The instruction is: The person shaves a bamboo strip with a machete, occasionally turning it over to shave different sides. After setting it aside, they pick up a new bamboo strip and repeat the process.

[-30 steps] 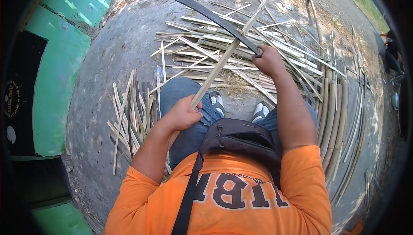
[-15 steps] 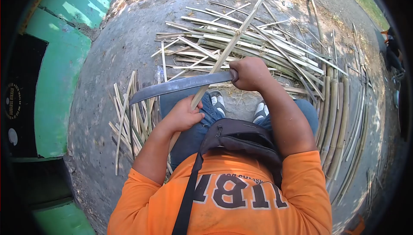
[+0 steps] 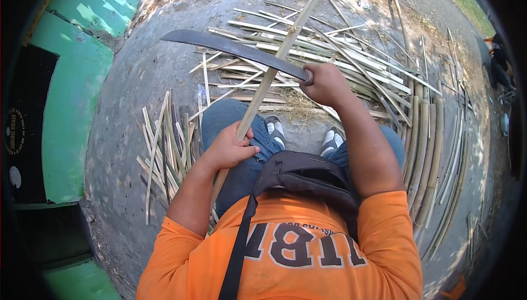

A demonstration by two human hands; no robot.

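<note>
My left hand (image 3: pixel 230 147) is closed around the lower part of a long bamboo strip (image 3: pixel 259 92), above my left thigh. The strip slants up and away to the right, and its lower end runs back beside my waist. My right hand (image 3: pixel 325 83) grips the short handle of a machete (image 3: pixel 230 45). The long, dark, slightly curved blade points left and away, crossing the strip beyond my left hand. Blade and strip overlap there; whether the edge bites into the bamboo cannot be made out.
Split bamboo strips (image 3: pixel 351 64) lie heaped ahead, with another bundle (image 3: pixel 164 151) at my left. Whole bamboo poles (image 3: pixel 422 151) line the ground at my right. A green wall (image 3: pixel 71 118) stands at far left. A person (image 3: pixel 499 61) is partly visible at far right.
The machete has swung its tip away from me, and its crossing with the strip is now farther up. My right hand moved slightly right. The strip shifted a little left.
</note>
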